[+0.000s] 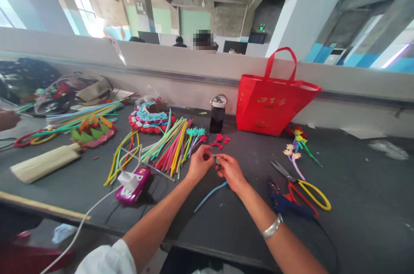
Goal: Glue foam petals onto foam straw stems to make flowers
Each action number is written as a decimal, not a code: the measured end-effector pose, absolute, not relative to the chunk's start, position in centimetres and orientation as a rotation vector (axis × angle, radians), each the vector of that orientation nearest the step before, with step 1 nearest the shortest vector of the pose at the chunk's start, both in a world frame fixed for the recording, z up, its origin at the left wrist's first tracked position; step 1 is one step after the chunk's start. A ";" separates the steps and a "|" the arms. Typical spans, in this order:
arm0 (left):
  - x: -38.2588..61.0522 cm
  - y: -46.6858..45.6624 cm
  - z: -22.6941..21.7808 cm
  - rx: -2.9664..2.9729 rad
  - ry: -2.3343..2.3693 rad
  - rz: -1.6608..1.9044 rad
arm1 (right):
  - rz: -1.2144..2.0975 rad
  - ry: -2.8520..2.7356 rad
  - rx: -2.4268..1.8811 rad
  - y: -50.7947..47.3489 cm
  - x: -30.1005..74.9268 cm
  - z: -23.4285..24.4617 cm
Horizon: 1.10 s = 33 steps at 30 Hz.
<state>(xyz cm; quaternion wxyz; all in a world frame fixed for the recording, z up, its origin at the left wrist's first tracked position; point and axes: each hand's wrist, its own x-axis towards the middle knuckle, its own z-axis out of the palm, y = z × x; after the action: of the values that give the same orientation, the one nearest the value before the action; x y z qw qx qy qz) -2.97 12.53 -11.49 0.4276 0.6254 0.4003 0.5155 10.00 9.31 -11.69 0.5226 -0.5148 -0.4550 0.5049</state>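
My left hand (201, 161) and my right hand (230, 171) meet over the middle of the dark table, fingers pinched together. Between the fingertips is a small teal pipe-cleaner piece (216, 159); its exact shape is mostly hidden. A blue pipe cleaner (209, 196) runs down and left from beneath my right hand; whether it joins the held piece I cannot tell. Just beyond the fingers lie several small red pipe-cleaner shapes (220, 138). Teal pipe-cleaner flowers (196, 132) rest beside a spread bundle of coloured pipe cleaners (173, 146) to the left.
At right are scissors (296, 179), a dark blue and red tool (287, 200) and pipe-cleaner flowers (293, 152). A red bag (274, 103) and a bottle (217, 115) stand behind. A purple power strip (133, 187) with a cable sits left. Another person's hand (8, 119) shows far left.
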 end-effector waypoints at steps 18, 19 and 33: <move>-4.4 14.8 -13.9 1.667 1.285 1.287 | 0.714 -1.562 -1.508 16.9 11.4 -13.3; -4.4 14.7 -13.8 1.675 1.291 1.293 | 0.695 -1.568 -1.506 16.5 11.4 -13.1; -4.8 14.2 -12.3 1.823 1.323 1.301 | 0.403 -1.537 -1.570 6.2 14.3 -10.2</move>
<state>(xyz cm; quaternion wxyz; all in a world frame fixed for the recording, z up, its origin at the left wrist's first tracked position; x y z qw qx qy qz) -4.81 14.17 -12.31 0.2670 0.6755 0.4901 0.4820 14.28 6.16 -10.21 0.4385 -0.6315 -0.6185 0.1621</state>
